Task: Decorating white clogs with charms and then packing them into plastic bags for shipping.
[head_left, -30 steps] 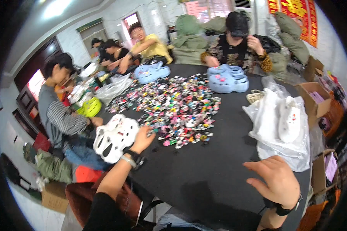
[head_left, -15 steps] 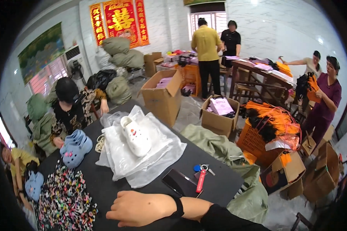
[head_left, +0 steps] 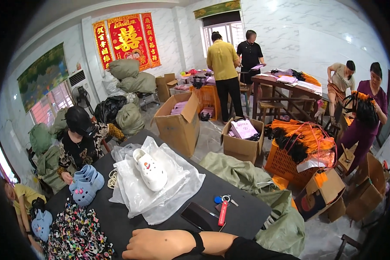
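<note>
My right hand [head_left: 160,245] lies on the black table [head_left: 242,212] at the lower edge, palm down, with a black band on the wrist and nothing in it. A dark phone [head_left: 199,216] and a bunch of keys with a red tag [head_left: 222,208] lie just beyond the wrist. Further off, a white clog [head_left: 149,171] rests on a heap of clear plastic bags [head_left: 177,186]. A spread of small colourful charms [head_left: 76,236] covers the table to the hand's left. My left hand is out of the picture.
A seated person in a black cap [head_left: 80,138] holds pale blue clogs [head_left: 86,186] at the table's left. Off the right edge lie green sacks [head_left: 242,173], open cardboard boxes [head_left: 242,145] and an orange crate [head_left: 286,162]. Several people stand at tables behind.
The view has swung right, from the charm-covered table to its far end and the room. My left hand and the white clogs it held have left the picture; my right hand now rests on the table.
</note>
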Motion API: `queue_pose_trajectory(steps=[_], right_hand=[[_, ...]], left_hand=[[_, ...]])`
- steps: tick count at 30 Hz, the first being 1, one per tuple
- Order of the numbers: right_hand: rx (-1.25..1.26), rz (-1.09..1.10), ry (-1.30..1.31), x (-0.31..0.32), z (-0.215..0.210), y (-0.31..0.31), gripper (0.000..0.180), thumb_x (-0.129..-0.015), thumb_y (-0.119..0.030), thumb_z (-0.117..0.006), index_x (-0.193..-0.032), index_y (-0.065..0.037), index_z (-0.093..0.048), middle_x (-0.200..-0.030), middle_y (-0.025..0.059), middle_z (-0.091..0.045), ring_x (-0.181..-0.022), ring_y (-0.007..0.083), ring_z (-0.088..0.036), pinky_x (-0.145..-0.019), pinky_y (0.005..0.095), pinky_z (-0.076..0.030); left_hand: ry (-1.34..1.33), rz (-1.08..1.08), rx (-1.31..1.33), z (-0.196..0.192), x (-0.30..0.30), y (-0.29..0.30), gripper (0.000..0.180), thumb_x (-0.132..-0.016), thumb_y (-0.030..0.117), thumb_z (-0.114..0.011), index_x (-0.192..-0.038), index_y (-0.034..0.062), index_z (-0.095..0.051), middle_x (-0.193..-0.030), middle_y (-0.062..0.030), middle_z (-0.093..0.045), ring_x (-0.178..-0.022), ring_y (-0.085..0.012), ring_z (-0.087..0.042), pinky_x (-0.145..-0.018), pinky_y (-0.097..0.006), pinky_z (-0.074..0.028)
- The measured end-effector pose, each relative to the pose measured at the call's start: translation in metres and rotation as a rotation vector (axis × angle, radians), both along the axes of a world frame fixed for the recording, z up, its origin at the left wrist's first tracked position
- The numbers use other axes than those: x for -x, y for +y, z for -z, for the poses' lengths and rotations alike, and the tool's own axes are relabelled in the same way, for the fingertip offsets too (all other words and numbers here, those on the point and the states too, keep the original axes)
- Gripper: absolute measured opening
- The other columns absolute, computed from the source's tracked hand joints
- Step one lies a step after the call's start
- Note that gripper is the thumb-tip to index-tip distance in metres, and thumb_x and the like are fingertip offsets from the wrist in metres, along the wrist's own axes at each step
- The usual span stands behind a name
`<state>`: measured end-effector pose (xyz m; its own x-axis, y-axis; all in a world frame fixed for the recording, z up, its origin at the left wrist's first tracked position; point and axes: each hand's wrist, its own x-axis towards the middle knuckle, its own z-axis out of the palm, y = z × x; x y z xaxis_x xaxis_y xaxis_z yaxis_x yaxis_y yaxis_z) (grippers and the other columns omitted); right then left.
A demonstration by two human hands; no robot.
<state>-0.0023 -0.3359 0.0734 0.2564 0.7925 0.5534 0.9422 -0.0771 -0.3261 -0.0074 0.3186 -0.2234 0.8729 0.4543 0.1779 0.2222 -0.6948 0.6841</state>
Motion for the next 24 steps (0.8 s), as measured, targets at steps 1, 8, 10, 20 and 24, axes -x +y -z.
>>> queue_pose_trajectory(steps=[1,8,10,20,24], right_hand=[[-0.043,-0.009,-0.010,0.000,0.002,0.001,0.026,-0.082,-0.029,-0.062,-0.086,-0.003,-0.059,-0.075,0.0141,-0.063,-0.075,0.0355,-0.062,-0.067,0.0455,-0.047],[-0.029,-0.023,-0.047,0.002,0.003,0.001,0.026,-0.083,-0.028,-0.062,-0.090,-0.003,-0.060,-0.075,0.0147,-0.064,-0.074,0.0357,-0.062,-0.066,0.0450,-0.047],[-0.027,-0.024,-0.050,0.002,0.002,0.001,0.026,-0.084,-0.028,-0.061,-0.090,-0.004,-0.060,-0.075,0.0147,-0.064,-0.075,0.0357,-0.062,-0.066,0.0449,-0.047],[-0.037,-0.051,-0.059,0.005,0.005,0.004,0.027,-0.084,-0.029,-0.061,-0.088,-0.003,-0.058,-0.074,0.0156,-0.063,-0.075,0.0361,-0.062,-0.066,0.0454,-0.046],[-0.028,-0.052,-0.062,0.006,0.005,0.005,0.028,-0.084,-0.029,-0.061,-0.088,-0.002,-0.057,-0.074,0.0159,-0.063,-0.074,0.0364,-0.062,-0.066,0.0454,-0.046]], left_hand=[[-0.005,0.005,0.022,0.000,0.000,0.001,0.054,-0.096,0.038,-0.054,-0.130,-0.0042,-0.047,-0.063,-0.0070,-0.057,-0.050,-0.0141,-0.039,-0.048,-0.035,-0.036],[-0.052,0.049,0.160,-0.021,-0.010,0.005,0.053,-0.096,0.037,-0.053,-0.130,-0.0041,-0.047,-0.065,-0.0064,-0.057,-0.051,-0.0138,-0.040,-0.048,-0.034,-0.036],[-0.059,0.060,0.196,-0.028,-0.010,0.008,0.053,-0.096,0.036,-0.053,-0.130,-0.0041,-0.047,-0.066,-0.0062,-0.057,-0.051,-0.0137,-0.040,-0.048,-0.034,-0.036],[-0.077,0.132,0.230,-0.040,-0.002,0.018,0.047,-0.097,0.028,-0.051,-0.135,0.0008,-0.046,-0.082,-0.0042,-0.059,-0.059,-0.0109,-0.044,-0.052,-0.027,-0.038],[-0.103,0.225,0.434,-0.048,-0.026,0.019,0.046,-0.097,0.027,-0.051,-0.136,0.0012,-0.046,-0.086,-0.0051,-0.059,-0.063,-0.0119,-0.046,-0.056,-0.027,-0.040]])
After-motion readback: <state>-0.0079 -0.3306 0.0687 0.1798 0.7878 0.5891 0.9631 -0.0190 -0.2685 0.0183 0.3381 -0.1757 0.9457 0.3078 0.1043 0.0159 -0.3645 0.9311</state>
